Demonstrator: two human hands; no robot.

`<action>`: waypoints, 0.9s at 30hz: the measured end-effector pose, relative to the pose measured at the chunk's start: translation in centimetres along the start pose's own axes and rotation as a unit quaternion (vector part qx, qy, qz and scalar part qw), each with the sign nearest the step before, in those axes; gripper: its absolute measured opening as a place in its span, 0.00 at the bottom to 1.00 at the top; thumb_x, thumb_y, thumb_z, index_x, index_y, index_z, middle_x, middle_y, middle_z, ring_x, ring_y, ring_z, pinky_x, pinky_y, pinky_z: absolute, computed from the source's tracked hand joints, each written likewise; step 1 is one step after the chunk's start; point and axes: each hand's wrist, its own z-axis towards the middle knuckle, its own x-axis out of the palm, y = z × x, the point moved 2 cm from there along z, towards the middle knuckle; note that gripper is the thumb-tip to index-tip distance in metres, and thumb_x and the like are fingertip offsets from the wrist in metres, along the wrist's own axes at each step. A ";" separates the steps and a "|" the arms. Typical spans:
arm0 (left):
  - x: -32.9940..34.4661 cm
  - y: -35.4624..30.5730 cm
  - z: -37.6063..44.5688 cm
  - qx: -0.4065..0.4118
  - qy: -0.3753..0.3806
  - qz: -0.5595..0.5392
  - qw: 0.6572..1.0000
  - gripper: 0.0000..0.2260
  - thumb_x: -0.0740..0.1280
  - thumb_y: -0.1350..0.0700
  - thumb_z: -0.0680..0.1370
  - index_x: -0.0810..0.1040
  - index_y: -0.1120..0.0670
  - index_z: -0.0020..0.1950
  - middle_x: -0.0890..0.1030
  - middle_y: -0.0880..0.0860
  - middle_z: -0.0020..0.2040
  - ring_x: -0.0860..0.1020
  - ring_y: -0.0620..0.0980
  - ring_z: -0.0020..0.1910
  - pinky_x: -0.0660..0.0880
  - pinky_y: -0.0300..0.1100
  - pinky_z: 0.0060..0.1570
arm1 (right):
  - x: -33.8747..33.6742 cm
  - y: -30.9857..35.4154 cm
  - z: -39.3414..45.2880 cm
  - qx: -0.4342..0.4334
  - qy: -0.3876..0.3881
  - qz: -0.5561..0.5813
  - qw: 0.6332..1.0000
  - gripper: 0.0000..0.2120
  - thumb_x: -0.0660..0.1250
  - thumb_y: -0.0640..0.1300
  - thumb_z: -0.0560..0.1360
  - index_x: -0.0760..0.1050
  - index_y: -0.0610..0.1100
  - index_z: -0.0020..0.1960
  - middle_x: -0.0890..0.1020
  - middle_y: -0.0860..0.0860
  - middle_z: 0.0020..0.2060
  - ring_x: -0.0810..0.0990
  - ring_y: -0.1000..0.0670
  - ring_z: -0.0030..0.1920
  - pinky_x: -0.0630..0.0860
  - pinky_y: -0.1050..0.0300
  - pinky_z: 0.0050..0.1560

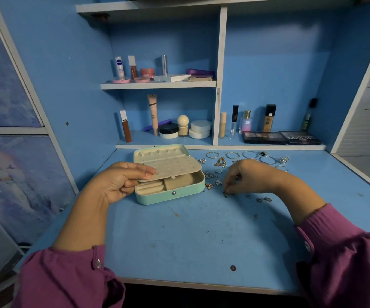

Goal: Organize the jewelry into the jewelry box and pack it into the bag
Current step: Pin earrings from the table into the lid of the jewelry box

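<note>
A mint-green jewelry box (172, 196) lies open on the blue desk, its lid back and a cream perforated earring panel (175, 168) lifted above the lower compartments. My left hand (121, 182) holds that panel's left edge between thumb and fingers. To the right of the box, my right hand (249, 176) pinches a small stud earring (225, 193) at the desk surface. Loose jewelry lies around it: hoop earrings (213, 155), a gold chain (220, 162), a dark ring (263, 153) and small studs (265, 199). No bag is in view.
Shelves behind the desk hold cosmetics: tubes, jars (200, 129), bottles and two eyeshadow palettes (264, 137). The blue desk (190, 241) stretches bare toward its front edge. A white partition (220, 74) divides the shelf unit; walls close in on both sides.
</note>
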 end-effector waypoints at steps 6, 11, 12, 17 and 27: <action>-0.2 0.1 0.1 -0.001 -0.003 -0.012 1.000 0.10 0.65 0.72 0.73 0.83 0.61 0.40 0.79 0.51 0.28 0.60 0.39 0.16 0.56 0.29 0.16 | -0.2 -0.4 0.0 0.005 -0.015 0.023 1.000 0.07 0.71 0.43 0.72 0.79 0.55 0.39 0.82 0.58 0.39 0.78 0.59 0.38 0.73 0.66 0.40; -0.2 0.2 0.2 -0.001 -0.001 -0.012 1.000 0.11 0.65 0.72 0.73 0.84 0.60 0.38 0.78 0.50 0.26 0.61 0.39 0.16 0.56 0.29 0.16 | -0.5 -0.9 -0.1 0.016 -0.012 0.013 1.000 0.04 0.72 0.44 0.72 0.81 0.53 0.42 0.80 0.60 0.38 0.77 0.60 0.39 0.69 0.70 0.40; -0.2 0.2 0.2 -0.001 -0.001 -0.013 1.000 0.11 0.65 0.72 0.73 0.84 0.60 0.38 0.78 0.50 0.26 0.61 0.39 0.16 0.56 0.29 0.16 | -0.4 -0.9 -0.1 0.018 -0.010 0.013 1.000 0.03 0.72 0.44 0.72 0.82 0.52 0.43 0.81 0.59 0.39 0.77 0.60 0.39 0.70 0.69 0.40; -0.2 0.1 0.2 -0.003 0.004 -0.010 1.000 0.13 0.65 0.71 0.74 0.85 0.59 0.36 0.79 0.50 0.28 0.61 0.39 0.16 0.56 0.29 0.16 | 0.1 -0.4 0.2 0.010 -0.016 -0.005 1.000 0.01 0.72 0.47 0.73 0.82 0.52 0.43 0.81 0.57 0.40 0.78 0.58 0.40 0.74 0.64 0.42; -0.2 0.1 0.2 -0.002 0.000 -0.013 1.000 0.11 0.64 0.72 0.74 0.83 0.62 0.39 0.79 0.50 0.27 0.60 0.39 0.16 0.56 0.29 0.15 | 0.8 0.0 0.8 0.007 -0.024 -0.069 0.997 0.08 0.69 0.46 0.72 0.75 0.53 0.35 0.78 0.55 0.37 0.76 0.54 0.38 0.74 0.59 0.40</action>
